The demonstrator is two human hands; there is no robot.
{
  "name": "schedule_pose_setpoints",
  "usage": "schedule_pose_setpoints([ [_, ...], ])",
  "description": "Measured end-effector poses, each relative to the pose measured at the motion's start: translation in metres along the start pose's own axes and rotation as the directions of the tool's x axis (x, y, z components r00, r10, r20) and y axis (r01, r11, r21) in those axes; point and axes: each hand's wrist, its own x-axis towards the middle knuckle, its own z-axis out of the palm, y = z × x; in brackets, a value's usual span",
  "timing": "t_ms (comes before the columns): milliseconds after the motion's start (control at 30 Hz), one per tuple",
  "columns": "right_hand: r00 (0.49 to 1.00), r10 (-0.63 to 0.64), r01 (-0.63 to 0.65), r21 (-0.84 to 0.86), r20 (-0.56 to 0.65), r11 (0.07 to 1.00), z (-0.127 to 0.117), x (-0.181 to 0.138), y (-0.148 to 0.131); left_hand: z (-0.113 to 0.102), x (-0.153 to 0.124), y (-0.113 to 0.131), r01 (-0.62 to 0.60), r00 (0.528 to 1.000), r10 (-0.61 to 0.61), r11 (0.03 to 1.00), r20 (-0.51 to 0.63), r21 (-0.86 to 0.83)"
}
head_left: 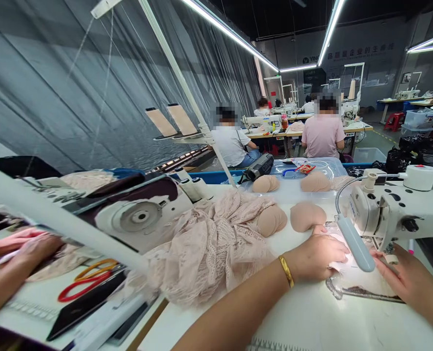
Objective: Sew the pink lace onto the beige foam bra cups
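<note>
My left hand (321, 253), with a gold bracelet (286, 271) at the wrist, is closed on a pale fabric piece (339, 265) under the sewing machine's lamp (355, 243). Beside the needle area of the white sewing machine (417, 204), my right hand (403, 275) has its fingers drawn together at the fabric's right side. The lamp and machine head hide part of its fingertips, so what they pinch is unclear. Just beyond my left hand lies a beige bra cup (307, 216), next to a fanned stack of beige cups (272, 220).
Crumpled beige lace (216, 243) covers the table's left. Further cup stacks (315, 181) lie by a clear plastic tray (329, 165). A co-worker's hands (29, 246), red-handled scissors (83, 286) and another machine (143, 214) are leftward. A white thread-stand pole (180, 68) slants across.
</note>
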Motion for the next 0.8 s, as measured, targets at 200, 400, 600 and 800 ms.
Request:
schedule_pose_setpoints([
  [200, 1.000, 0.019, -0.020, 0.028, 0.005, 0.999, 0.0008, -0.0010, -0.0014, 0.0078, -0.0017, -0.0007, -0.016, 1.000, 0.017, 1.000, -0.022, 0.016],
  [400, 0.999, 0.016, -0.017, 0.037, 0.031, 0.999, -0.0016, -0.0007, -0.0029, 0.0097, -0.0037, -0.0015, -0.018, 0.999, 0.018, 1.000, -0.041, -0.004],
  [600, 1.000, -0.016, 0.016, 0.029, -0.004, 0.999, -0.0032, -0.0013, -0.0057, 0.0086, -0.0052, -0.0004, -0.007, 0.999, 0.008, 1.000, -0.044, 0.012],
  [800, 1.000, 0.000, 0.000, 0.043, 0.001, 0.999, -0.0039, -0.0021, -0.0034, 0.0074, -0.0038, 0.0036, 0.016, 0.999, -0.013, 0.996, -0.035, 0.087],
])
